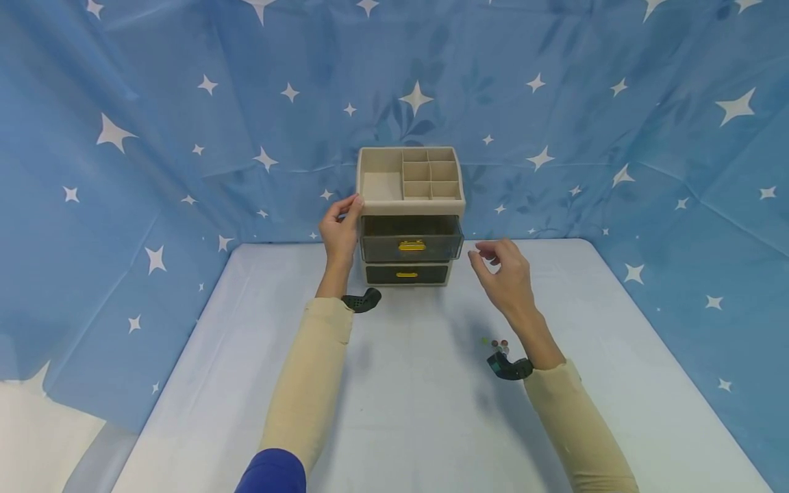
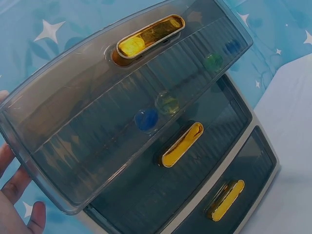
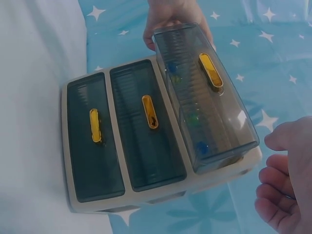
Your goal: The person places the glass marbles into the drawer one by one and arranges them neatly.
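A beige desktop organizer stands at the back of the table, its grey see-through top drawer pulled out. Several small marbles, among them a blue marble and a green marble, show inside that drawer. My left hand rests its fingertips against the organizer's upper left side, beside the drawer. To the right of the drawer, my right hand hovers apart from it, fingers loosely bent and holding nothing. The middle drawer and bottom drawer are closed.
Several small round pieces lie on the white table near my right wrist. The organizer's top has divided compartments. A blue curtain with white stars hangs behind and at both sides.
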{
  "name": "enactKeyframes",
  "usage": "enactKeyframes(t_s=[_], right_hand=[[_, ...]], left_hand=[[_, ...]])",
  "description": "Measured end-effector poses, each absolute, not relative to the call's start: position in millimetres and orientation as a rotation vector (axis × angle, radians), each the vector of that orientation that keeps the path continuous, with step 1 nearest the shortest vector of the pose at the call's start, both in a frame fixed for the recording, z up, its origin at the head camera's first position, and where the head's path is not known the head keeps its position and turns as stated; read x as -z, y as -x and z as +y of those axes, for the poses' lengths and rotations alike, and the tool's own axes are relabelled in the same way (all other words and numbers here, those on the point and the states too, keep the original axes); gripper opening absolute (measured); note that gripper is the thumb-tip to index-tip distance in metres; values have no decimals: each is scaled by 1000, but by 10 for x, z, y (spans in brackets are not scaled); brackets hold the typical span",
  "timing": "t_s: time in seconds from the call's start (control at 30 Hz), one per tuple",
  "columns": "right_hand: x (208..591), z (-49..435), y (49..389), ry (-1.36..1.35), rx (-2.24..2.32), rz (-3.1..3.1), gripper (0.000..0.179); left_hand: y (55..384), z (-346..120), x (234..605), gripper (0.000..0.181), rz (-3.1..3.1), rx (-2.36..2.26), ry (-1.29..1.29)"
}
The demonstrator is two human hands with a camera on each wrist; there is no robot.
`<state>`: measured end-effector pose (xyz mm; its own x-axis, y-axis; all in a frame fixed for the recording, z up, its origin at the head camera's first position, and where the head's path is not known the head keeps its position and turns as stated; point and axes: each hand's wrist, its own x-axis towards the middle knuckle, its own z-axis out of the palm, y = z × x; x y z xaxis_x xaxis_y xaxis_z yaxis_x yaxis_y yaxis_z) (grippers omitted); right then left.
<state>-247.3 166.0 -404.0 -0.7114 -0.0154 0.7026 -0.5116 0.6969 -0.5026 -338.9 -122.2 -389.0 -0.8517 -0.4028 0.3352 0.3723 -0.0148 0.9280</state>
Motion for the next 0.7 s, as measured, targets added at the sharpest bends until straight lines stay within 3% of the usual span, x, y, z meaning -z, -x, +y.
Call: enactKeyframes(t_s=[0.7], right_hand=[[4165, 1748, 2293, -373, -907, -2231, 21]], left_hand=[[3388, -1223, 3901, 32, -1734, 1907, -27]])
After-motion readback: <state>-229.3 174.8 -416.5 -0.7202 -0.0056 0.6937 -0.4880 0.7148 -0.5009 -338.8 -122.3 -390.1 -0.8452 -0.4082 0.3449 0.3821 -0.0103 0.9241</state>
